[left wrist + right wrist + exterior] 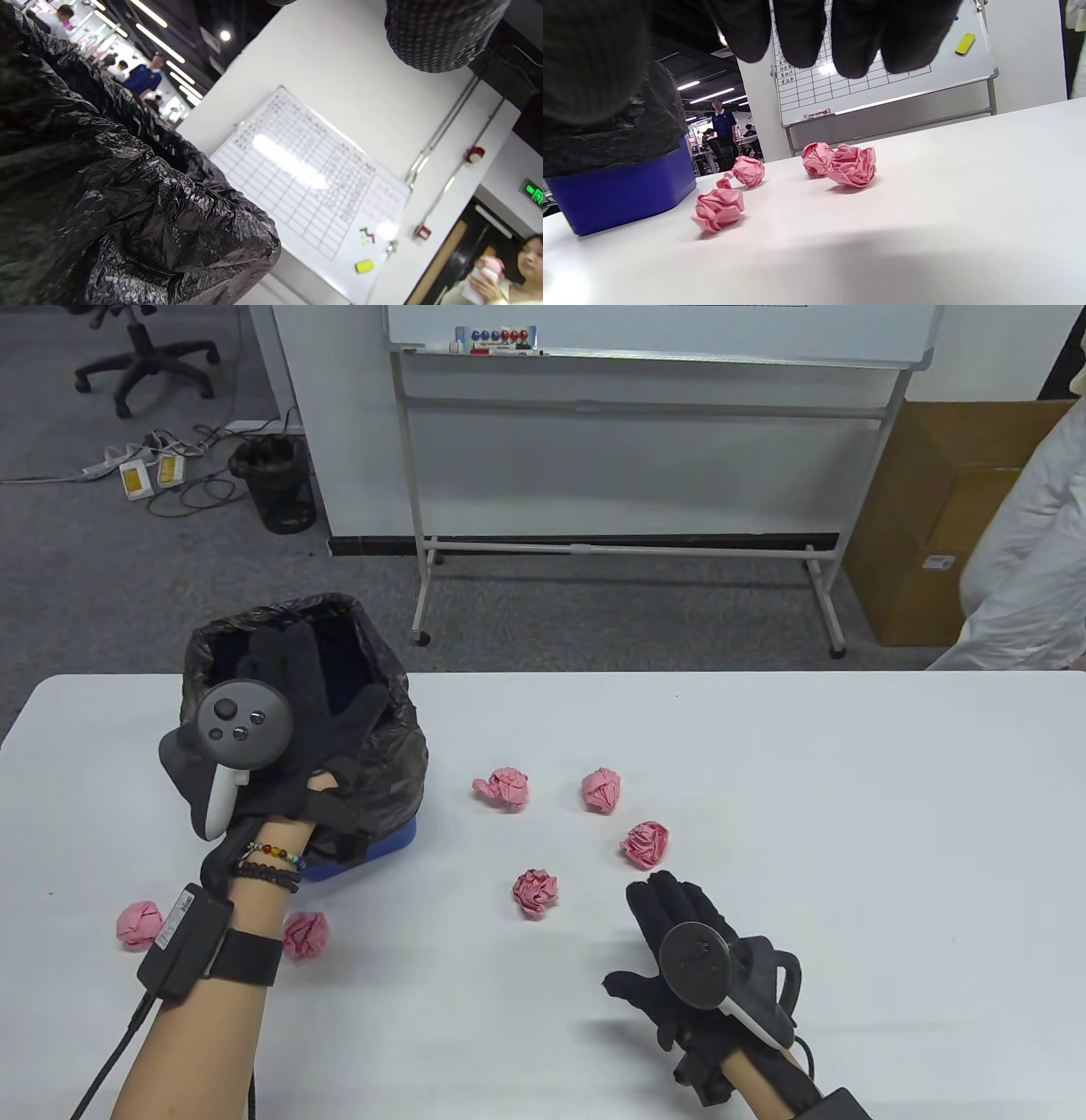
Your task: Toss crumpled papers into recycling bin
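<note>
Left hand (288,712) spread open over black-bagged bin (386,746) at 9 o'clock. Right hand (687,929) at 5 o'clock, fingers loosely apart, holding nothing, near pink paper ball (646,843).

I am working in an open-plan office or lab floor; grey carpet (102,585) is running under my white table (764,857), and a wheeled whiteboard (653,339) is standing just beyond the table's far edge, markers and magnets lying in its tray; a swivel chair base (140,360) is showing at the far left, with power strips (148,470) and cables trailing beside a black mesh wastebasket (276,483); a cardboard carton (933,517) is sitting off the table's far right corner; long ceiling strip lights (161,42) are glowing, a green exit sign (533,194) is shining, and people are standing among desks (723,123) in the background.
</note>
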`<control>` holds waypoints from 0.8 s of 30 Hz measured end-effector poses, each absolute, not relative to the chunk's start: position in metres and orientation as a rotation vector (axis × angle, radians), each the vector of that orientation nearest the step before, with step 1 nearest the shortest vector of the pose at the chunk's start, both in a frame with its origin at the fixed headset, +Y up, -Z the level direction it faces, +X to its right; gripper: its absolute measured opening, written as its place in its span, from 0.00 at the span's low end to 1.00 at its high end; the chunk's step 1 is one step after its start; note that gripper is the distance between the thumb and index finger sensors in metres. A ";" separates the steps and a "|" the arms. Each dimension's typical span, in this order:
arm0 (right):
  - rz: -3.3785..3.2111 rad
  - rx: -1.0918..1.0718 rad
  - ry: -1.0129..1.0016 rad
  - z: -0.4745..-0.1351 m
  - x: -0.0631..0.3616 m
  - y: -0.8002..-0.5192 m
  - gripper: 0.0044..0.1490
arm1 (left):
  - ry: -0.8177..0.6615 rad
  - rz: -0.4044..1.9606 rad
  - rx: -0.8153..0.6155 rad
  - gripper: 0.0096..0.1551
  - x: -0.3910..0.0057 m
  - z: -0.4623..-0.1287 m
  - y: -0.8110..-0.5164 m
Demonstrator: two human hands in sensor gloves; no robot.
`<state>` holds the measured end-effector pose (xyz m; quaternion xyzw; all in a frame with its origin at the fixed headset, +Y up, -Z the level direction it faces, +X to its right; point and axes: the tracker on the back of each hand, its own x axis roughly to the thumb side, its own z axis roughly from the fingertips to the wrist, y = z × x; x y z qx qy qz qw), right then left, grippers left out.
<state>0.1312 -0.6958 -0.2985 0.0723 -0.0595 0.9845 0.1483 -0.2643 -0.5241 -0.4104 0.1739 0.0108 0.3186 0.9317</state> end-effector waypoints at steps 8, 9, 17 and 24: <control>2.828 0.185 -0.178 -0.301 0.133 -0.696 0.63 | -0.081 0.648 0.352 0.56 -0.244 -0.392 -0.525; 2.830 0.179 -0.180 -0.302 0.134 -0.696 0.63 | -0.108 0.658 0.339 0.57 -0.239 -0.389 -0.528; 2.843 0.124 -0.185 -0.311 0.137 -0.700 0.63 | -0.249 0.648 0.294 0.56 -0.200 -0.365 -0.569; 2.858 0.087 -0.183 -0.318 0.140 -0.704 0.63 | -0.351 0.687 0.194 0.53 -0.183 -0.355 -0.606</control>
